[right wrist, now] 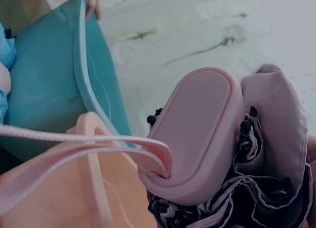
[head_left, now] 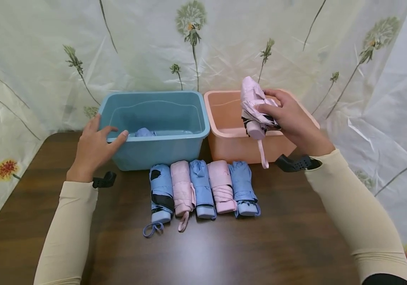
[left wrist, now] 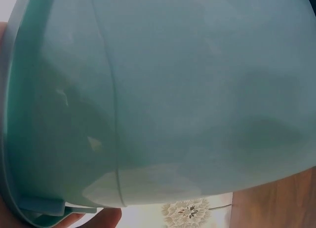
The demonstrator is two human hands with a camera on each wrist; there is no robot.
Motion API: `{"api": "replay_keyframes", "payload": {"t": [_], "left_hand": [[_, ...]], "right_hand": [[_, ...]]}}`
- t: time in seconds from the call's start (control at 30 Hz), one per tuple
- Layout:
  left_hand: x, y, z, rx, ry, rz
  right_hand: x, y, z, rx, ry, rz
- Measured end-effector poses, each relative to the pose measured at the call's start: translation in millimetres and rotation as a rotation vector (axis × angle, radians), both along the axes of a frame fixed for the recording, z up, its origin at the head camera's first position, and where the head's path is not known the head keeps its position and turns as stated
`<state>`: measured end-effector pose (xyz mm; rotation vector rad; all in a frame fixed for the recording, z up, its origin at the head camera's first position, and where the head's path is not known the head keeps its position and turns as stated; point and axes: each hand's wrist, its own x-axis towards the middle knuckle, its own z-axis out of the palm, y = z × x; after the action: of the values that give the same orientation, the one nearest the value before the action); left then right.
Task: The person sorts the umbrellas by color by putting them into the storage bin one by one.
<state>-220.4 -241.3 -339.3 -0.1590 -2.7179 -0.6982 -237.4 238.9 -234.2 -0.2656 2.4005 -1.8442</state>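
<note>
My right hand [head_left: 288, 116] grips a folded pink umbrella [head_left: 252, 99] above the orange bin [head_left: 253, 148]. Its handle end [right wrist: 197, 129] faces the camera in the right wrist view, with the wrist strap hanging loose. My left hand [head_left: 96, 144] rests on the near left corner of the blue bin [head_left: 157, 152], fingers over the rim and thumb inside. Low inside that bin lies a blue umbrella [head_left: 144, 132], mostly hidden by the front wall. The left wrist view is filled by the bin's outer wall [left wrist: 197, 99].
In front of the bins several folded umbrellas lie side by side on the brown table [head_left: 203, 253], blue ones [head_left: 201, 186] alternating with pink ones [head_left: 182, 184]. Flower-printed cloth [head_left: 135, 51] stands behind the bins. The two bins stand close together.
</note>
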Motion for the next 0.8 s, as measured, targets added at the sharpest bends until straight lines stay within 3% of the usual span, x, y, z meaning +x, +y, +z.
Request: {"api": "replay_keyframes", "payload": {"t": [0.27,0.5,0.8], "left_hand": [[-0.8,0.2,-0.7,-0.007,0.004,-0.002],[0.9,-3.6,0.4,-0.019,0.023,-0.007],[-1.3,-4.6,-0.2,-0.016,0.023,-0.019]], "right_hand": [[-24.2,-9.3,-2.8,0.13,-0.007,-0.055],[-50.3,-22.0,-23.3,-0.112,-0.118,0.038],[-89.0,-32.8,-50.7,-0.191,-0.127,-0.011]]}}
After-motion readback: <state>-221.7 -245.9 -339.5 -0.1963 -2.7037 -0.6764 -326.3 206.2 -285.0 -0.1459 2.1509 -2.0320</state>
